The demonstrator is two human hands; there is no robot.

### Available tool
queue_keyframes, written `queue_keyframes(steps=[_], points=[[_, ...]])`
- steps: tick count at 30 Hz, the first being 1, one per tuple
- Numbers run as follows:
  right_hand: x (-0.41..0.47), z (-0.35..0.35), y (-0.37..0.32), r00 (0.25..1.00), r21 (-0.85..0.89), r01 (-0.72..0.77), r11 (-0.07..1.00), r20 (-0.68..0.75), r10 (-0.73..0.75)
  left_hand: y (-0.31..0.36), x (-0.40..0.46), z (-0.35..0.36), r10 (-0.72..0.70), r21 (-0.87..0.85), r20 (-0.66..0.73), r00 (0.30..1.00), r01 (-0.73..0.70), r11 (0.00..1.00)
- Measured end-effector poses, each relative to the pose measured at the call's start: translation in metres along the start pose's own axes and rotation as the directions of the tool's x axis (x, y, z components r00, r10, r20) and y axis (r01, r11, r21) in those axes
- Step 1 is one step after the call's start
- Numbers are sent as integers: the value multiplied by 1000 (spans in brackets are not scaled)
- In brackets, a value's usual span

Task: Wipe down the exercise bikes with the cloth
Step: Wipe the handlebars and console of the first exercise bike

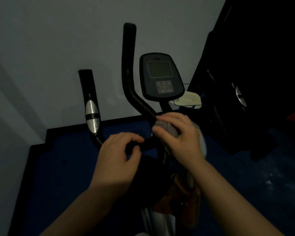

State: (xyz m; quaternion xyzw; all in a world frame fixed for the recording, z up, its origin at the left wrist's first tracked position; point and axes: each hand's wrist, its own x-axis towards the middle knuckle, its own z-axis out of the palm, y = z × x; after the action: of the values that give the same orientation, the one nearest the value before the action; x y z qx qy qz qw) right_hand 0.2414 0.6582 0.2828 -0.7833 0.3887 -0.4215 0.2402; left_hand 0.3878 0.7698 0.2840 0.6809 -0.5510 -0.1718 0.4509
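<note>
- Where the handlebar meets the stem just below the console, the pale grey cloth [169, 129] is bunched against the exercise bike [131, 92], with a fold of it hanging down past the wrist on the far side of the hand.
- The right hand [179, 135] grips the cloth, its fingers curled over the wad and pressing it onto the bar; the image is blurred here, so the edge of the cloth is hard to trace.
- The left hand [117, 159] sits just left of the cloth on the cross section of the handlebar [95, 138], thumb and fingers curled round the black bar.
- Left of the console, two black handlebar arms rise: a tall one close to the console, and a shorter one further left carrying a silver pulse sensor [92, 114].
- The console [160, 77] stands above the hands, tilted towards the person, with a dark screen and a block of buttons beneath it.
- Just right of the console, and behind it, lies a whitish object [187, 99] whose nature cannot be told.
- Further right of the console stands dark equipment [245, 74] bearing another silver sensor [239, 95].
- Beneath the console, the floor [66, 159] is blue, edged by a black skirting below a grey wall [58, 40].
</note>
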Motion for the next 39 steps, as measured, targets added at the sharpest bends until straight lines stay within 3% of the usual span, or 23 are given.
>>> queue_keyframes(steps=[3,8,13,17,22,26,29,32,36,39], points=[[13,19,-3,1000,-37,-6,999,-10,5,3,0,0,-32,16,13,999,31,999],[-38,16,4,999,102,34,994,-31,-31,2,0,0,-14,-3,31,999,14,1000],[-63,21,-1,980,189,-16,982,-194,53,2,0,0,-6,-16,29,1000,6,1000],[-22,19,-10,983,119,-108,987,-134,123,2,2,1,-12,19,54,998,11,1000],[-74,21,-9,970,328,-184,927,-91,225,-2,0,0,-11,-10,2,1000,11,1000],[-25,19,-7,989,0,-116,993,-92,115,-2,1,2,-20,6,-4,1000,20,1000],[-26,21,-10,982,19,-166,986,-90,167,-4,1,3,-5,41,-30,1000,6,999],[-68,14,-11,969,211,-223,952,-63,241,-4,1,2,39,55,-41,998,-36,998],[-9,22,-12,990,-97,-138,986,-45,134,-5,2,3,46,69,-20,999,-45,997],[23,30,-18,994,-112,-93,989,-67,86,-3,6,2,77,140,7,997,-78,987]])
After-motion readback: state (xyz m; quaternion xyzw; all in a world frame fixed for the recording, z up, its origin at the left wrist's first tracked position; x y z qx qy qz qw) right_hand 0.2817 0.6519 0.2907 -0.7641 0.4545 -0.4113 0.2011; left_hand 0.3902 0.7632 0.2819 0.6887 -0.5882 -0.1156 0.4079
